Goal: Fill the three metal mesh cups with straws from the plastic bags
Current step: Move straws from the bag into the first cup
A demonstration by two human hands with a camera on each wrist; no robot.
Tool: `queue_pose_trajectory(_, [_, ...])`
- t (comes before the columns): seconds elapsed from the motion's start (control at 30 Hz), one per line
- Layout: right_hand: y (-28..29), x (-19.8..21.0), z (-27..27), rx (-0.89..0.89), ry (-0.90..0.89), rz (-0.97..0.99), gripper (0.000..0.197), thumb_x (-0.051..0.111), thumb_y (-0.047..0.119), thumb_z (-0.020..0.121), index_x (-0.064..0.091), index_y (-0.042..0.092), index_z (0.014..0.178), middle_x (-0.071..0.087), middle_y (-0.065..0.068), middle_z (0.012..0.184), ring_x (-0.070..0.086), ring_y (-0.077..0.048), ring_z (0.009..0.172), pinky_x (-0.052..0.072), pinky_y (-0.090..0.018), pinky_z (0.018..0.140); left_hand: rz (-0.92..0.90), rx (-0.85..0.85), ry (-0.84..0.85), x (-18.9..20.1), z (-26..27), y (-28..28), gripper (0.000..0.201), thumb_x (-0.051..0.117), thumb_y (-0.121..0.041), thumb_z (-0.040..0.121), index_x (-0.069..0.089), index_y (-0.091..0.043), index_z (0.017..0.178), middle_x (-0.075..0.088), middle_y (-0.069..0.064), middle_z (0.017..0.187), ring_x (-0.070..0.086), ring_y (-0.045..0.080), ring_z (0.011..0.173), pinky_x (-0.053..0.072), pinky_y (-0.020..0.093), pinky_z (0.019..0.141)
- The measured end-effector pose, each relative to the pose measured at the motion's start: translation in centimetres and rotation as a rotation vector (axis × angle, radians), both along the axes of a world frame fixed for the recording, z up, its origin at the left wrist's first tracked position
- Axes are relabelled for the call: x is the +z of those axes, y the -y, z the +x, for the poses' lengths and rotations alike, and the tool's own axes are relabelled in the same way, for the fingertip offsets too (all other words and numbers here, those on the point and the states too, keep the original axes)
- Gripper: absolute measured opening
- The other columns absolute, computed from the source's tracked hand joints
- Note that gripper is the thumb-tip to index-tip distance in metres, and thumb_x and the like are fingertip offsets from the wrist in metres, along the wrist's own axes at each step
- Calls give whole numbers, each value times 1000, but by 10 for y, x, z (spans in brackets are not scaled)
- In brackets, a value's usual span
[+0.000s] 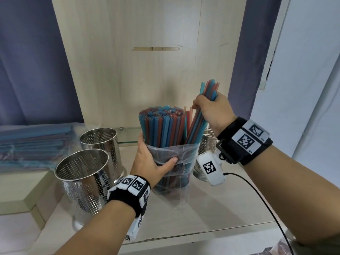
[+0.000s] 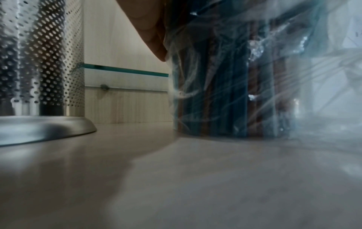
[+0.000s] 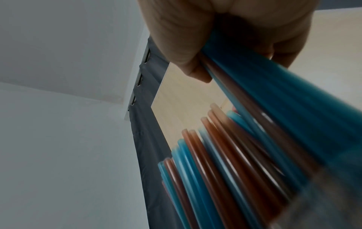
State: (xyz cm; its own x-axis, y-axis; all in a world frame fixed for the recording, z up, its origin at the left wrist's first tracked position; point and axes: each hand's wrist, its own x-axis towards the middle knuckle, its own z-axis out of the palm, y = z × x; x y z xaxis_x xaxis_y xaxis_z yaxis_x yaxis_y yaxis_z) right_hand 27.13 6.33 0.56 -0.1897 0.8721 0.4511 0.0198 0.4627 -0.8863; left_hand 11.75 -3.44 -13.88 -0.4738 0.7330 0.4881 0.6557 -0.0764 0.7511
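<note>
A clear plastic bag [image 1: 173, 173] full of blue and red straws [image 1: 161, 124] stands upright on the shelf, and my left hand [image 1: 152, 162] grips its middle. My right hand [image 1: 209, 109] grips a smaller bunch of straws [image 1: 208, 89], partly lifted out of the bag and leaning right. Two empty mesh cups stand at the left, one near [image 1: 82, 177] and one farther back [image 1: 100, 142]. A third mesh cup [image 1: 207, 140] shows behind my right wrist, mostly hidden. The left wrist view shows the bag's base [image 2: 225, 96] on the shelf beside a cup [image 2: 45, 62]. In the right wrist view my fingers [image 3: 186, 46] wrap the bunch [image 3: 274, 108].
More bagged straws [image 1: 33, 144] lie flat on a glass shelf at the left. A wooden back panel [image 1: 128, 61] stands behind, purple curtains at both sides. A black cable [image 1: 266, 203] runs from my right wrist camera over the shelf's front edge.
</note>
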Motion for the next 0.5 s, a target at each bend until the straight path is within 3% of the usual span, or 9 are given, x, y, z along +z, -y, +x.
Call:
queue_pose_trajectory(0.13, [-6,20,0,39,-140,-74,18,52,5,93,57,11,77,64,-4,72,71,-20,75,59,-44,84,3,-10,1,1,0,0,112,83,-48,67,13,-20,149,46,-6,141,45,3,122,37,18,101])
queue_pose_trajectory(0.23, [-11,36,2,68,-146,-151,12,52,7,93,56,10,82,63,-6,82,71,-25,84,56,-47,94,11,-11,-2,-1,-1,-1,114,83,-48,68,9,-21,150,45,-4,142,47,9,127,35,18,102])
queue_pose_trajectory(0.33, [-14,47,5,92,-126,-225,6,52,8,93,56,10,88,66,-8,91,72,-27,95,55,-46,96,-4,-2,-2,-2,-1,-2,115,82,-49,68,8,-20,151,44,-2,144,46,14,130,35,18,102])
queue_pose_trajectory(0.5, [-12,54,7,190,-152,-257,6,50,6,93,55,5,97,70,-9,87,73,-28,97,57,-40,89,-23,20,-4,-4,-1,-3,117,81,-50,68,8,-15,151,43,3,146,46,18,132,36,21,101])
